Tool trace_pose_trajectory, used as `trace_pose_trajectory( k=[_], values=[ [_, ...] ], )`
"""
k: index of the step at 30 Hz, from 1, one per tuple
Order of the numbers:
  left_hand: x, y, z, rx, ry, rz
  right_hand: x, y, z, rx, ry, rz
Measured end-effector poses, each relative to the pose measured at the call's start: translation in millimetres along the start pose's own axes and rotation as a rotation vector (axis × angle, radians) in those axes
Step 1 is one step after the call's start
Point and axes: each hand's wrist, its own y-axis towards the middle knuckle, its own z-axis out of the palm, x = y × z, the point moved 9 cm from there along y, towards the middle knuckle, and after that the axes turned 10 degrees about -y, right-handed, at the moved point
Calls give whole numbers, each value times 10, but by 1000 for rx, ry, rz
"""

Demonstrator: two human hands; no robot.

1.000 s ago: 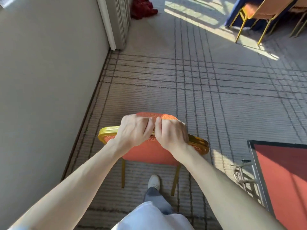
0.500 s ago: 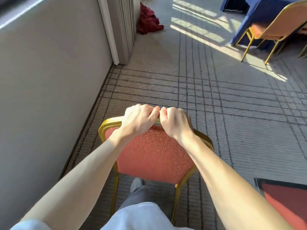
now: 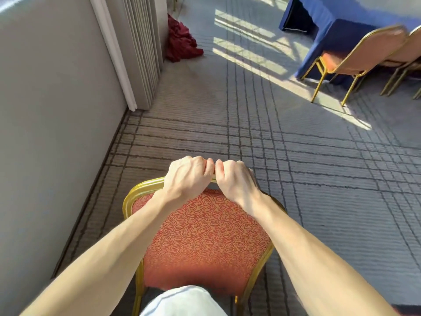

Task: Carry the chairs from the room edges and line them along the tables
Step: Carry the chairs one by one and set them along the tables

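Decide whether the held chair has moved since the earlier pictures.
Yes. The chair, gripped by the left hand and right hand, has travelled forward: it is now nearer the folding partition.

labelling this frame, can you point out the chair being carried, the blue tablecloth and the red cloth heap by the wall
carried chair point(image 3: 205, 238): head view, on the patterned red back pad.
blue tablecloth point(image 3: 328, 35): head view, on the draped side near the corner.
red cloth heap point(image 3: 181, 43): head view, on the middle of the crumpled pile.

Grey wall point(image 3: 57, 110), lined carpet point(image 3: 296, 169), sunlight stripes point(image 3: 248, 33)
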Motion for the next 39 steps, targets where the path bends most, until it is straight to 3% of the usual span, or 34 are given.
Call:
trace_pose_trajectory(
  k=[7,15,26,33,39],
  values=[
    [5,1137,-130,8,-29,111,-323,1076,-188,30,37,42],
    [36,1906,-399,-66,-162,100,-406,1699,-592,-213,-80,-40],
    [674,2806,531,-8,-122,2,-888,2743,319,-33,-29,-148],
    [916,3861,272,-96,-159,-14,-1020,3892,216,-41,82,-229],
    [975,4897,132,-168,-166,-93,-1363,4929,38,-34,124,-187]
  ],
)
